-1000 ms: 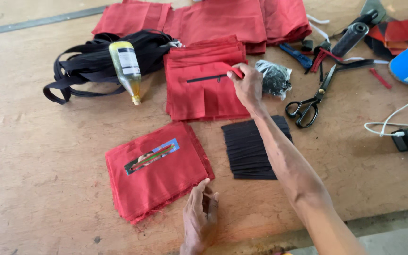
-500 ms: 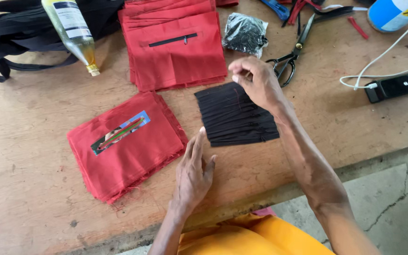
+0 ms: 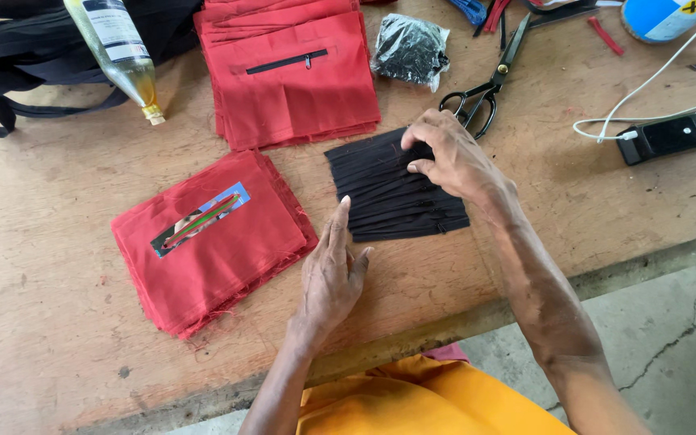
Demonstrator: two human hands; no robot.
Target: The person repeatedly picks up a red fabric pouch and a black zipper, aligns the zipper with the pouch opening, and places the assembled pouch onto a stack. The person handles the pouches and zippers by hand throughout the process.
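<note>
A flat bundle of black zipper strips (image 3: 392, 193) lies on the wooden table (image 3: 58, 322). My right hand (image 3: 453, 157) rests on its upper right part, thumb and fingers pinching at a strip there. My left hand (image 3: 332, 270) lies flat and open on the table, its fingertips at the bundle's left edge. To the left sits a stack of red fabric pieces (image 3: 211, 238) with a slit opening on top. Behind is another red stack (image 3: 292, 72) whose top piece has a black zipper sewn in.
Black scissors (image 3: 489, 80) lie just beyond my right hand. A plastic bag of black bits (image 3: 411, 50), a bottle of yellowish liquid (image 3: 118, 48), black straps (image 3: 18, 72), a black device with a white cable (image 3: 674, 133) and a blue-white roll (image 3: 666, 16) lie around.
My right hand came back from the far red stack and now presses down on the black strips. My left hand slid up to the bundle's edge. The view moved closer.
</note>
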